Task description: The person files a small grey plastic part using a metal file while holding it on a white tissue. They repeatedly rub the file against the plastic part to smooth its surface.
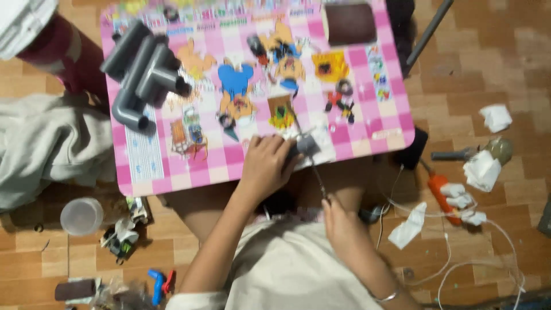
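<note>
The left hand (265,166) is pressing a small grey pipe piece (307,146) against the near edge of the pink checkered counter (367,123), while the right hand (338,221) is gripping a thin tool (317,175) touching it. Grey pipe fittings (143,72) are lying far left.

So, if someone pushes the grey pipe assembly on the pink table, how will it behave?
The grey pipe assembly looks like stiff plastic, so probably rigid and fairly light. Its elbows and branches likely stop rolling; it would slide on the smooth pink table.
</note>
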